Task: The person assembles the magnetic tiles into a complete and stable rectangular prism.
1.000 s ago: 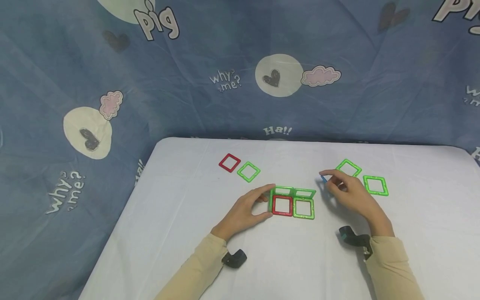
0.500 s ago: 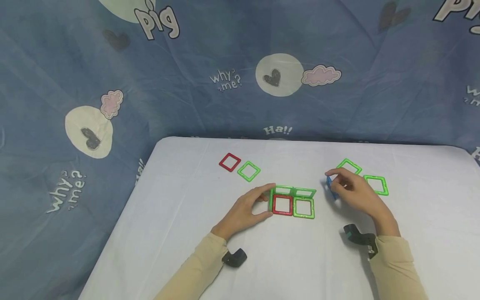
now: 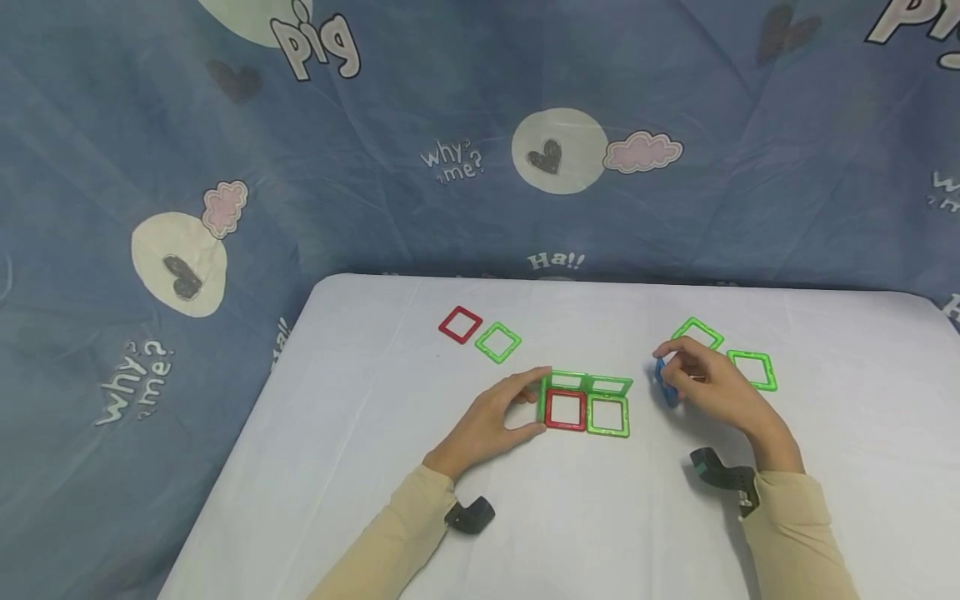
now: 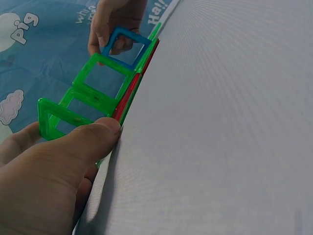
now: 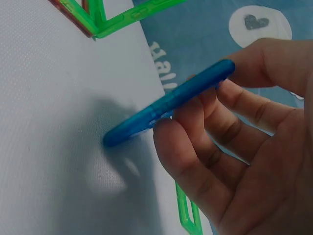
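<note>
My left hand (image 3: pixel 487 417) steadies a small build of square magnetic tiles, thumb and fingers gripping the upright green tile (image 4: pixel 44 120) at its left end. Inside that corner lie a red tile (image 3: pixel 566 427) and a green tile (image 3: pixel 609 434), flat and side by side. Two more green tiles (image 3: pixel 567 374) stand up along their back edges. To the right, my right hand (image 3: pixel 708 379) pinches a blue square tile (image 5: pixel 171 103) between thumb and fingers, held apart from the build. In the right wrist view that tile shows edge-on, its shadow on the white cloth below.
At the back left of the white-covered table (image 3: pixel 570 517) lie a loose red tile (image 3: pixel 450 335) and a loose green tile (image 3: pixel 487 353). Two green tiles, one partly behind my right hand (image 3: pixel 708 327), lie at the right. A blue printed curtain (image 3: pixel 420 217) hangs behind.
My right hand has shifted slightly right and turned the blue tile, so more of its face shows in the head view. The left hand and the build have stayed in place.
</note>
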`<action>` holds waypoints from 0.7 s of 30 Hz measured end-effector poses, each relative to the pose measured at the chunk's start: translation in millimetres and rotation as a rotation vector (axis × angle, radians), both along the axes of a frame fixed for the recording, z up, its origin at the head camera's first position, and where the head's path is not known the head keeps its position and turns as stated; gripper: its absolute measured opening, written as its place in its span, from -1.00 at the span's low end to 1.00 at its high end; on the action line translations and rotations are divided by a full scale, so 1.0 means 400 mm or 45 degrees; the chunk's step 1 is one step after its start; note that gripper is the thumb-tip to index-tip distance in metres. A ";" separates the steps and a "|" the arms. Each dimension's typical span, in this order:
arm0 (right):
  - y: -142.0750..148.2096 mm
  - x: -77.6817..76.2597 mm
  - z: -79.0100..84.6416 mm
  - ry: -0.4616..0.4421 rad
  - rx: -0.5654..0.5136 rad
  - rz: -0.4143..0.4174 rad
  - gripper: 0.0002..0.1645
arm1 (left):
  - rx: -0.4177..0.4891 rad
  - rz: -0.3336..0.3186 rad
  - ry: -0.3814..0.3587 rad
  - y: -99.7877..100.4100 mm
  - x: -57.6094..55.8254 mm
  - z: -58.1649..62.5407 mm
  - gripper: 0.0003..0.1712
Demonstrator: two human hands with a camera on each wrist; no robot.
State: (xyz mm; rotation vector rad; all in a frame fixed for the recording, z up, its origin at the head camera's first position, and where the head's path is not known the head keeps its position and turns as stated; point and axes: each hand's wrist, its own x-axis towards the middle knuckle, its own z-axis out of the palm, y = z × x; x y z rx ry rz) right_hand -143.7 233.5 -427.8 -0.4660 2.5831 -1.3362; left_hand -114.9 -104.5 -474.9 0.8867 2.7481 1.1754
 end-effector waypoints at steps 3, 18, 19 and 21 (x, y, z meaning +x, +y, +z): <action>0.002 -0.002 -0.005 -0.013 -0.002 0.015 -0.68 | 0.002 0.002 0.000 0.000 -0.001 -0.002 -0.05; 0.009 -0.001 -0.009 -0.053 -0.073 0.083 -0.67 | -0.004 0.026 0.009 0.007 0.002 0.001 -0.05; 0.009 -0.001 -0.009 -0.058 -0.075 0.085 -0.67 | -0.008 0.033 0.009 0.008 0.002 0.002 -0.05; 0.008 -0.001 -0.009 -0.068 -0.072 0.088 -0.66 | -0.019 0.050 0.007 0.010 0.004 0.003 -0.04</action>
